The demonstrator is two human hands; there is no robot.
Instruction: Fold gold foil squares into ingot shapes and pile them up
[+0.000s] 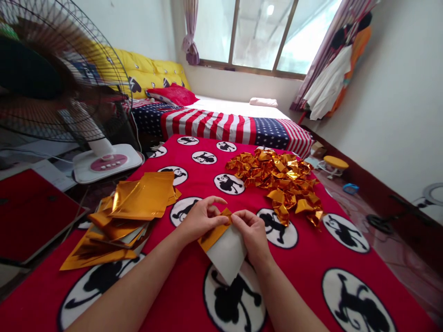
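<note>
A sheet of gold foil paper (226,253), white on its facing side with a folded gold flap, is held between both hands over a red cloth (194,286) with black monkey figures. My left hand (202,219) has its thumb on the gold part, fingers curled above it. Pinched at the top corner, the sheet is also in my right hand (252,230). A stack of flat gold sheets (143,196) lies to the left. Farther off on the right sits a heap of folded gold pieces (280,175).
A fan (107,161) stands at the left beside a red board (34,212). Behind the cloth is a bed (221,124) with a red pillow (175,94). A yellow stool (335,162) is on the floor at right.
</note>
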